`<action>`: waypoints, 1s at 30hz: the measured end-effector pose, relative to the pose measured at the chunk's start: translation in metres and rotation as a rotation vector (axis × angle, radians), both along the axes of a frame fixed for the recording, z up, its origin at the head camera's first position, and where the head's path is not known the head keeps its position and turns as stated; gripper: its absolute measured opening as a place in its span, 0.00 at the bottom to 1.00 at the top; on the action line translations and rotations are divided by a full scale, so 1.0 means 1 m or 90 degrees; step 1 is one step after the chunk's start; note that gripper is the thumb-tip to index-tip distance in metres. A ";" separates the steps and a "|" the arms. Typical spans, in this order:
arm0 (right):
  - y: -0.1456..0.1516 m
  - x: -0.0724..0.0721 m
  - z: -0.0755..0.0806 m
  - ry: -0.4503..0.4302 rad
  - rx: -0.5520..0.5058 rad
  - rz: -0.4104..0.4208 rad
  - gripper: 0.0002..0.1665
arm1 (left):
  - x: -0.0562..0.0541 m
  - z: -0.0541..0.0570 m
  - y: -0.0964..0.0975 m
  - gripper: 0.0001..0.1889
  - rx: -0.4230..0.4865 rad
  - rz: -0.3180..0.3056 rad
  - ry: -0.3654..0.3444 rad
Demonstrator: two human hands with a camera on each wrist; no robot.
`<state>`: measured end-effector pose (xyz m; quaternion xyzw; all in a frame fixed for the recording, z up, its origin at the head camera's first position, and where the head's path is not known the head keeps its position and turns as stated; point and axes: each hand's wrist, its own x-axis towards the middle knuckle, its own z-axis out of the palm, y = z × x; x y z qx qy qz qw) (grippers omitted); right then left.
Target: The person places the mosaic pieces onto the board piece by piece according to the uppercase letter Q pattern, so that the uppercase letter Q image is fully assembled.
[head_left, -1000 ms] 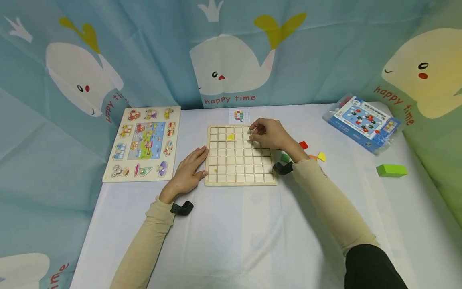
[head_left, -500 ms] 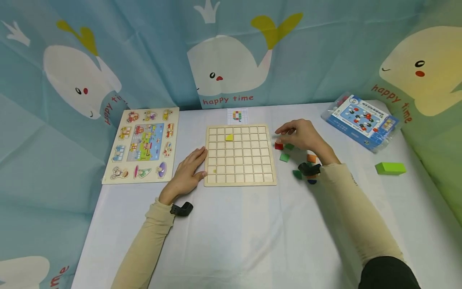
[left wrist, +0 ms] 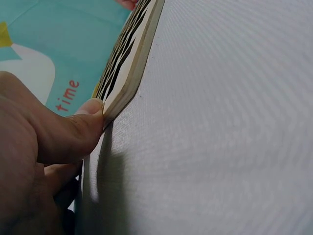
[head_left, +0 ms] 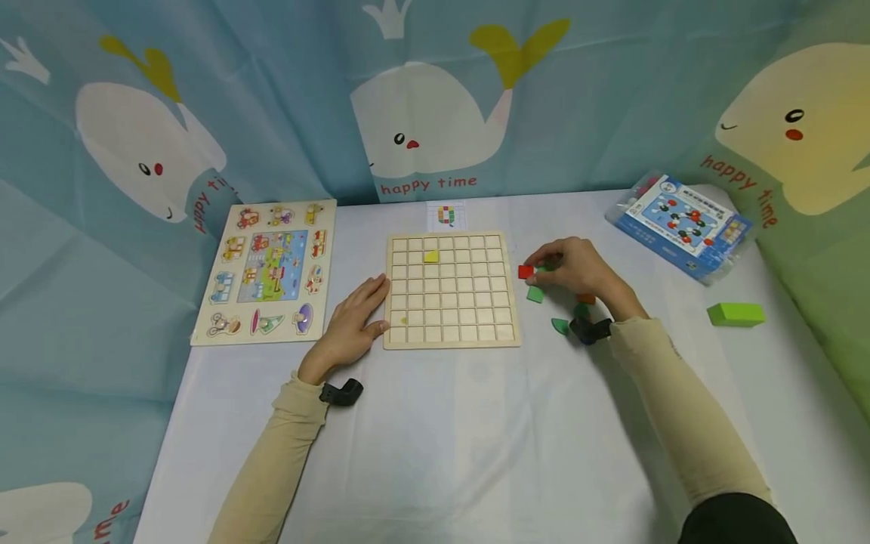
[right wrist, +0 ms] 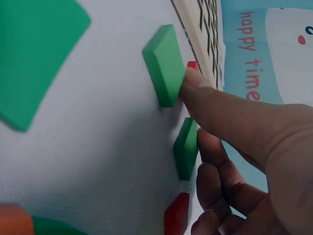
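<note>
My left hand (head_left: 350, 325) lies with straight fingers along the left edge of the wooden grid board (head_left: 451, 344); in the left wrist view the thumb (left wrist: 73, 132) touches the board's corner. One yellow piece (head_left: 431, 257) sits in a cell near the board's top. To the right of the board, my right hand (head_left: 571, 264) pinches a red square tile (head_left: 526, 272) on the table between thumb and fingertips. A light green tile (right wrist: 166, 68) stands just beside the thumb in the right wrist view. Another green tile (right wrist: 187, 149) is close to the fingers, partly hidden in the head view.
A small pattern card (head_left: 446, 217) lies behind the board. On the left is a picture puzzle (head_left: 319, 227). A bagged blue box (head_left: 683, 227) and a bright green block (head_left: 736, 315) lie at right. Loose pieces, including a green one (head_left: 560, 326), lie near the right wrist.
My right hand has moved right, from above the board's upper right to the loose pieces, then lowered and brought its fingers together at the red tile. The left hand stays at the board's edge.
</note>
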<state>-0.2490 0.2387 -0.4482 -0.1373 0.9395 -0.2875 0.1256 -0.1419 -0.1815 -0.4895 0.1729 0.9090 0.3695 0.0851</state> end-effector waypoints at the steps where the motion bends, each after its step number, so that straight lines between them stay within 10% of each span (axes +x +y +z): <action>1: 0.000 0.000 0.000 0.002 0.001 -0.001 0.17 | 0.000 0.001 0.000 0.39 0.002 0.001 -0.001; 21: -0.014 0.008 0.002 0.048 0.096 0.079 0.18 | 0.001 0.000 0.002 0.39 -0.006 0.004 -0.002; 30: -0.009 0.007 0.003 0.033 0.035 0.081 0.17 | 0.001 0.001 0.002 0.39 -0.003 0.006 -0.006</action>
